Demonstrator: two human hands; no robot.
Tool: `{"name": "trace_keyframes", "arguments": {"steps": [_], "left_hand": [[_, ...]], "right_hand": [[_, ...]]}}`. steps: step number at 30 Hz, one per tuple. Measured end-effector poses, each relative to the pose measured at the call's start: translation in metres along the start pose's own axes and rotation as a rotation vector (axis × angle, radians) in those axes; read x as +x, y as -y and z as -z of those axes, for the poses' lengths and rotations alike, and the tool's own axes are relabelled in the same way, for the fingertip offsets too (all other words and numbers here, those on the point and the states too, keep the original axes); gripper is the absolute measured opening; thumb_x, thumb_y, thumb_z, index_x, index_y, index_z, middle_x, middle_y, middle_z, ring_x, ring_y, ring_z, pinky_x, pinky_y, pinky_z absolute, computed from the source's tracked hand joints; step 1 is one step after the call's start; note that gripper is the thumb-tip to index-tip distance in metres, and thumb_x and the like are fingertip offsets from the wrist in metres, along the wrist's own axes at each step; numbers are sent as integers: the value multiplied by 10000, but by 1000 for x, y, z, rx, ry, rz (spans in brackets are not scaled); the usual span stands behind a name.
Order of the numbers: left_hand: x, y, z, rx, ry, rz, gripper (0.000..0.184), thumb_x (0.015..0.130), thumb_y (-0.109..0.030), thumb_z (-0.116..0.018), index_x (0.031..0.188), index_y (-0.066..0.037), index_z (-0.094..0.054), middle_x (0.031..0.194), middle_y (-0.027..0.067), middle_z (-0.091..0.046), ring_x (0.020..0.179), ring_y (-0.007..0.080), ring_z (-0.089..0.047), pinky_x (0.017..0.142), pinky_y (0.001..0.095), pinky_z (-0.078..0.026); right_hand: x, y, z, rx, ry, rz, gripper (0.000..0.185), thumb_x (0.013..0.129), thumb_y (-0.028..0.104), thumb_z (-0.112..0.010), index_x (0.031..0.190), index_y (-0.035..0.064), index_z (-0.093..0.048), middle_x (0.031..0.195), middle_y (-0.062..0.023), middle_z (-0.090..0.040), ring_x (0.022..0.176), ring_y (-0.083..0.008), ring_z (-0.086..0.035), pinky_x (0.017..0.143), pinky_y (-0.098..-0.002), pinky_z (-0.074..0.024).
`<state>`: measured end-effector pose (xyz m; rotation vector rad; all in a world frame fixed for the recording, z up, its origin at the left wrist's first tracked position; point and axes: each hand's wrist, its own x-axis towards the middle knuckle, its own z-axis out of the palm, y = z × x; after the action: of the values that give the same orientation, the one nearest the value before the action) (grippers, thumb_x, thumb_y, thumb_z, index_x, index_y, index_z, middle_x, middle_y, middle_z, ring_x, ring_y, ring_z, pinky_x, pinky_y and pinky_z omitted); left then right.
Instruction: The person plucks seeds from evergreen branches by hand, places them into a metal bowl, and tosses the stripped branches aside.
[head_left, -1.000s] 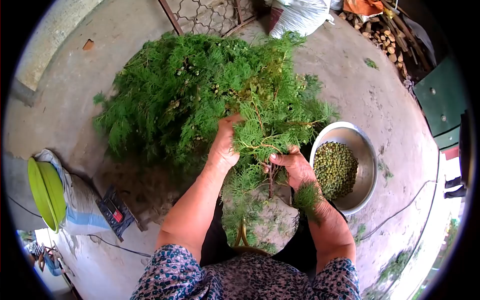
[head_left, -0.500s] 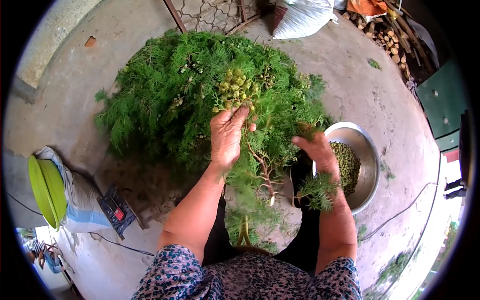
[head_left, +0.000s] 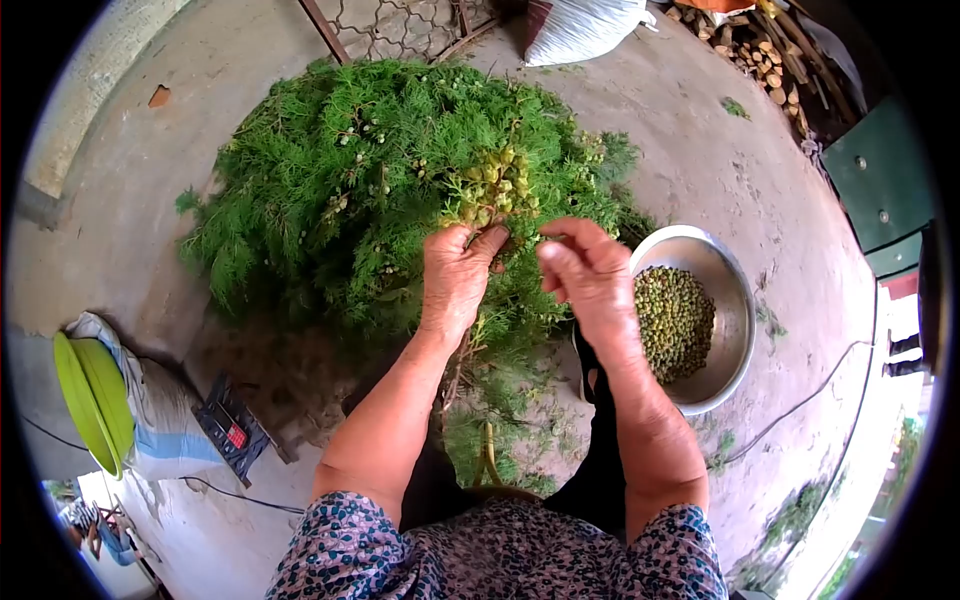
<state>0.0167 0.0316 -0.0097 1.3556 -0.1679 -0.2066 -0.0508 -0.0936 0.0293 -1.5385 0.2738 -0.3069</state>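
My left hand [head_left: 460, 270] is closed on a green sprig whose top bears a cluster of yellow-green cones [head_left: 498, 188]. Just right of it, my right hand [head_left: 590, 270] is raised with its fingers apart and nothing visible in it. Beyond both hands spreads a large heap of green, feathery branches [head_left: 300, 180] dotted with small cones. A metal basin [head_left: 735, 325] stands on the floor by my right forearm. Many small green and brown cones [head_left: 675, 325] lie in it, toward its left side.
At the left, a lime-green basin [head_left: 95, 400] leans by a sack [head_left: 165, 410] and a dark tray-like object [head_left: 235, 425]. A white sack [head_left: 585, 30] and stacked firewood [head_left: 765, 60] stand at the back. A cable crosses the floor at right. People are partly visible at lower left.
The leafy branch earlier between my hands has gone from there. My left hand now holds up the cone cluster. My right hand moved down-right, opened, then came back toward the cluster.
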Motion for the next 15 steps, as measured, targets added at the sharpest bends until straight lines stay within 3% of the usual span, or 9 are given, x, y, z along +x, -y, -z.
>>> {"name": "trace_keyframes", "arguments": {"steps": [7, 9, 10, 15], "left_hand": [[-5, -1, -9, 8, 59, 117, 37, 809, -51, -607, 840, -31, -610, 715, -3, -585, 503, 42, -445, 416, 187, -351], [-5, -7, -10, -181, 70, 260, 43, 792, -46, -623, 823, -33, -596, 691, -13, -565, 473, 28, -405, 391, 181, -288], [-4, -6, -10, -214, 72, 289, 74, 765, -32, -646, 807, -32, -585, 686, -15, -560, 468, 23, -393, 388, 176, -256], [0, -3, -6, -290, 113, 349, 128, 721, 11, -666, 828, 11, -595, 695, 36, -603, 446, 33, -424, 368, 176, -283]], "right_hand": [[3, -20, -11, -75, -90, -54, 150, 799, 101, -637, 901, 4, -585, 664, -16, -573, 513, -51, -477, 461, -200, -418], [4, -25, -8, -59, -85, -27, 122, 815, 88, -611, 906, 11, -585, 683, -19, -581, 516, -55, -493, 446, -198, -409], [5, -26, -7, 16, -88, -86, 122, 821, 90, -603, 913, 12, -584, 691, -17, -583, 517, -59, -503, 439, -198, -402], [4, -34, -7, 356, -52, -190, 122, 858, 98, -553, 929, 1, -576, 689, -21, -575, 495, -76, -505, 419, -207, -379]]}}
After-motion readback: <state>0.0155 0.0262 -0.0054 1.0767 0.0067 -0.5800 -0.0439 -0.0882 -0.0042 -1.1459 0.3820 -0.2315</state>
